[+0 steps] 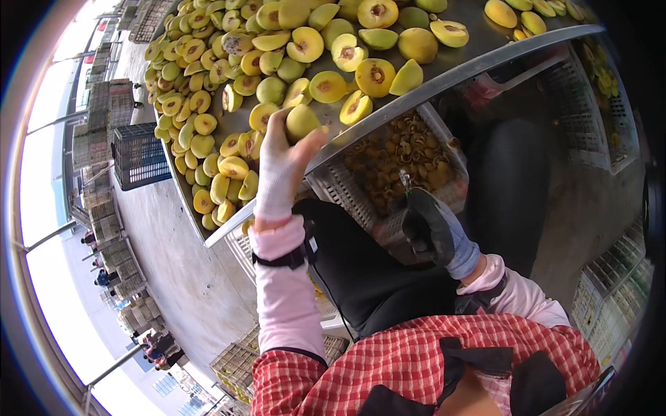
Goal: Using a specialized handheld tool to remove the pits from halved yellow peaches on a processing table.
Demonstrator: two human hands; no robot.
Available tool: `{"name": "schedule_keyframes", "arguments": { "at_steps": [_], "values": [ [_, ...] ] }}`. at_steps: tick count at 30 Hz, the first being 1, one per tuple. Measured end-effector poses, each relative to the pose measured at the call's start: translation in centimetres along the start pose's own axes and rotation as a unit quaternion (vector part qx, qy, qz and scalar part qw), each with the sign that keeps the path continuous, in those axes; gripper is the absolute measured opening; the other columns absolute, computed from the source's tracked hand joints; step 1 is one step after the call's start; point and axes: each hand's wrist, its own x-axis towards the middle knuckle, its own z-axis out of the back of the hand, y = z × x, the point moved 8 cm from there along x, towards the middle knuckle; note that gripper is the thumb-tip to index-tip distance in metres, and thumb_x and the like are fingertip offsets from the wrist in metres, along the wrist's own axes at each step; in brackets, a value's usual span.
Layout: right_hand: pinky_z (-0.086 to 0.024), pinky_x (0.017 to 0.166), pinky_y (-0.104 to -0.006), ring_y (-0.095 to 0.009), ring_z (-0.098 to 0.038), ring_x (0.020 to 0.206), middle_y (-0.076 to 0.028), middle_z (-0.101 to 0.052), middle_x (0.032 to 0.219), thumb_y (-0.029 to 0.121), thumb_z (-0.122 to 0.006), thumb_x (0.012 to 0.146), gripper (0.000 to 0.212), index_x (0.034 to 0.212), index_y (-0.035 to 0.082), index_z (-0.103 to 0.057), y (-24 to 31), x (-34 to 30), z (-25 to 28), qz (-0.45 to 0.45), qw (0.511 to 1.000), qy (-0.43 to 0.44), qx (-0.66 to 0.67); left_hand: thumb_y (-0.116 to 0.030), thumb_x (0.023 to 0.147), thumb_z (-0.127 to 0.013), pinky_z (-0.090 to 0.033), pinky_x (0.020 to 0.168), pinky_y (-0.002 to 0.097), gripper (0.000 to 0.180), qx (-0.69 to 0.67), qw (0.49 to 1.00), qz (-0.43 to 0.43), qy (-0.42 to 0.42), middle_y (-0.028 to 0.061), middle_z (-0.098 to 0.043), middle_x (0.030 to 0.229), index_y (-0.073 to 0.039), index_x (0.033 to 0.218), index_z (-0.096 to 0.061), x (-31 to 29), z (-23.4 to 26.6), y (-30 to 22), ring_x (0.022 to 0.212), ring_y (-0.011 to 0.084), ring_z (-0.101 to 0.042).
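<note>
My left hand (288, 156), in a white glove with bare fingertips, is closed round a yellow-green peach piece (303, 123) at the near edge of the metal table (444, 83). Halved peaches (326, 87) lie beside and beyond it, several with pits or brown hollows showing. My right hand (430, 225), in a dark grey and blue glove, is lower, above my lap. From its closed fingers sticks the shiny metal tip of a small hand tool (405, 179), with a bit of green near the grip. The rest of the tool is hidden in the fist.
Under the table edge, a pale plastic crate (340, 187) holds brown pits and scraps (409, 149). Another crate (590, 104) stands under the table at the right. A dark crate (142, 156) is on the floor (187, 256) at left, with stacked crates (104, 166) and people farther off.
</note>
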Motion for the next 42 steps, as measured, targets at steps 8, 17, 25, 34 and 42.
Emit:
{"name": "schedule_keyframes", "arguments": {
  "at_steps": [8,17,25,34,42],
  "values": [
    [-0.046,0.062,-0.0418,-0.039,-0.06,0.074,-0.02,-0.06,0.082,0.017,-0.057,0.09,0.028,0.11,-0.001,-0.049,5.7,-2.6,-4.4,0.427,0.832,-0.036,-0.353,-0.04,0.069,-0.071,-0.035,0.105,0.0364,0.097,-0.505,0.862,0.041,0.023,0.0165,-0.048,0.131,-0.001,0.144,-0.025,-10.6,-7.8,-0.5,0.122,0.0275,-0.046],
    [-0.05,0.065,-0.0383,-0.034,-0.064,0.08,-0.016,-0.063,0.089,0.021,-0.066,0.084,0.034,0.109,0.003,-0.052,7.0,-4.2,-3.8,0.449,0.82,-0.055,-0.35,-0.057,0.088,-0.05,-0.046,0.065,0.025,0.059,-0.307,0.942,0.025,-0.135,0.0065,-0.06,0.093,-0.005,0.116,-0.052,-13.6,-6.8,2.3,0.077,0.0149,-0.057],
    [-0.048,0.06,-0.042,-0.036,-0.06,0.07,-0.013,-0.059,0.078,0.019,-0.07,0.077,0.029,0.096,0.008,-0.053,6.8,-7.1,-6.0,0.54,0.677,-0.076,-0.494,-0.044,0.09,-0.055,-0.041,0.067,0.021,0.039,-0.309,0.936,0.153,-0.076,-0.0004,-0.054,0.087,-0.006,0.102,-0.056,-16.0,-8.0,3.8,0.076,0.0072,-0.05],
    [-0.048,0.059,-0.0408,-0.036,-0.061,0.068,-0.016,-0.061,0.079,0.02,-0.069,0.08,0.028,0.098,0.005,-0.054,3.2,-7.9,-5.7,0.483,0.739,-0.037,-0.468,-0.044,0.091,-0.057,-0.047,0.07,0.0256,0.041,-0.432,0.884,0.131,-0.119,0.0023,-0.057,0.088,-0.004,0.102,-0.059,-16.3,-9.2,4.6,0.076,0.0122,-0.056],
    [-0.046,0.055,-0.0398,-0.036,-0.06,0.064,-0.017,-0.059,0.07,0.027,-0.06,0.089,0.026,0.096,0.003,-0.051,3.3,-7.9,-4.8,0.45,0.732,-0.04,-0.509,-0.046,0.092,-0.051,-0.046,0.082,0.0277,0.05,-0.394,0.905,0.075,-0.14,0.0055,-0.061,0.1,-0.001,0.111,-0.06,-16.5,-8.4,1.6,0.089,0.0142,-0.059]
  ]
}}
